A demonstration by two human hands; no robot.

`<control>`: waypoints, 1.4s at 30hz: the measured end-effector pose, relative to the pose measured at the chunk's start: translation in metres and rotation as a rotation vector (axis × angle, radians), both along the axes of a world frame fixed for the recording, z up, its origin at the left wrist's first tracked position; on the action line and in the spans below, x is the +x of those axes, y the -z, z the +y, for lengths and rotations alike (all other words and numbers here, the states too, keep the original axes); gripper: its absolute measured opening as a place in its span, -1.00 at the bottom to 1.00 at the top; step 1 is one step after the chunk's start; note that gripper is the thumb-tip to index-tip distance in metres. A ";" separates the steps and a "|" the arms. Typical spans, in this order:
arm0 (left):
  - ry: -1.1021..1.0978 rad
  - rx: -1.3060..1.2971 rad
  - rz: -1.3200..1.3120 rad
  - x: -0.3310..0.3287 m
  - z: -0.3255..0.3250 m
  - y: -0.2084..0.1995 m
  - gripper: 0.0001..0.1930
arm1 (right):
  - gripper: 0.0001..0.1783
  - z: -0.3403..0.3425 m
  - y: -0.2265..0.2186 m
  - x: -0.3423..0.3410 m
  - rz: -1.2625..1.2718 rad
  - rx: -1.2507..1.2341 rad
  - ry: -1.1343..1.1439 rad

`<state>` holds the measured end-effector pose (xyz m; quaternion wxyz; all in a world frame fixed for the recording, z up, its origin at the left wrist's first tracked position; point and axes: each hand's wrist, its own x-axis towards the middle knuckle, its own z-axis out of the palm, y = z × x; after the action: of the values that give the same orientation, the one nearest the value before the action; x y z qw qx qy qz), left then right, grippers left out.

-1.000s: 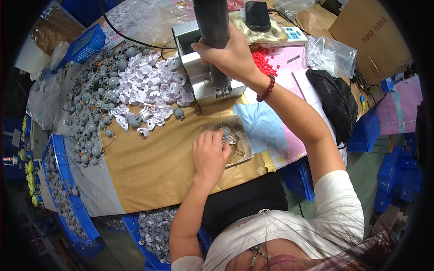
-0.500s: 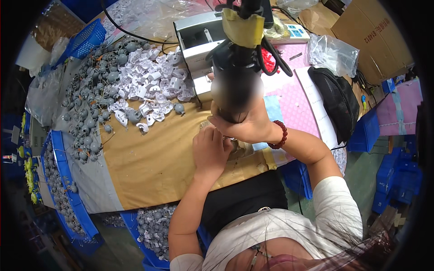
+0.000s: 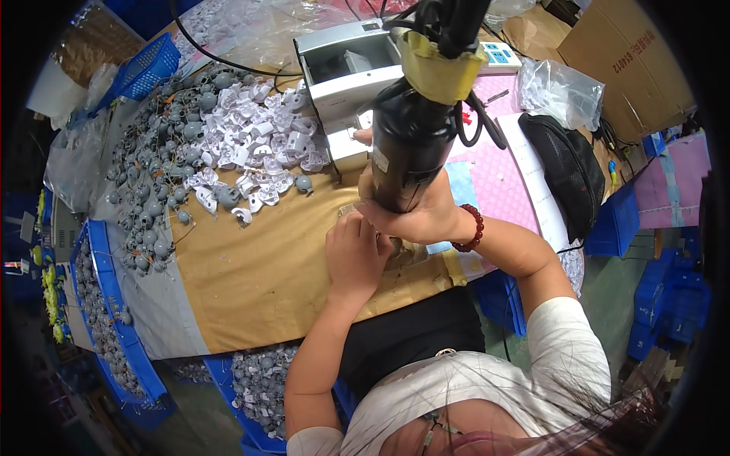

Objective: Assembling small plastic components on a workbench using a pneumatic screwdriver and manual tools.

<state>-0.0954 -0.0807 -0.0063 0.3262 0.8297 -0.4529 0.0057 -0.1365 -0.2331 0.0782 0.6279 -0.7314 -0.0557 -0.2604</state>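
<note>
Black tool (image 3: 411,148): one, cylindrical and tilted, its lower end inside the right hand, above the shallow block; one yellow wrap (image 3: 439,72) goes round its upper part and a black cable (image 3: 494,133) loops beside it.
Right hand (image 3: 422,216): wrapped about the tool's lower body, with one dark red bead bracelet (image 3: 473,228) at the wrist.
Left hand (image 3: 356,254): just beside the right, fingers bent and close together at the block; the tips are hidden, so I cannot tell what they pinch.
Shallow block (image 3: 414,256): one, on the worktop, mostly covered by both hands.
Worktop (image 3: 236,296): one, brown over its middle, grey along its left side.
White pieces (image 3: 251,140): one heap, too many to count, left of the case.
Grey balls (image 3: 148,194): one heap with thin wires, too many to count, left of the white pieces.
Case (image 3: 357,82): one, silver and white, open-topped, beyond the hands.
Blue trays (image 3: 106,266): two holding grey parts, one by the worktop's left edge, one below its front edge.
Blue basket (image 3: 152,72): one, at the far left.
Black pouch (image 3: 563,171): one, to the right.
Clear bag (image 3: 559,95): one, just beyond the pouch.
Cardboard box (image 3: 623,64): one, far right.
</note>
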 end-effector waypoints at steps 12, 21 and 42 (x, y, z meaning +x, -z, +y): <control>0.018 -0.055 -0.034 0.001 0.000 0.005 -0.76 | -0.17 -0.001 0.001 -0.003 -0.055 -0.033 -0.041; 0.020 -0.063 -0.035 0.001 0.000 0.002 -0.70 | -0.19 -0.001 0.003 -0.003 -0.043 -0.028 -0.054; 0.084 -0.151 0.115 0.005 0.002 -0.004 -0.69 | -0.33 -0.003 0.030 -0.011 -0.161 -0.547 -0.026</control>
<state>-0.0905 -0.0787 -0.0026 0.4134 0.7819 -0.4662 -0.0214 -0.1476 -0.2362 0.0478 0.4041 -0.8497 -0.1832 -0.2849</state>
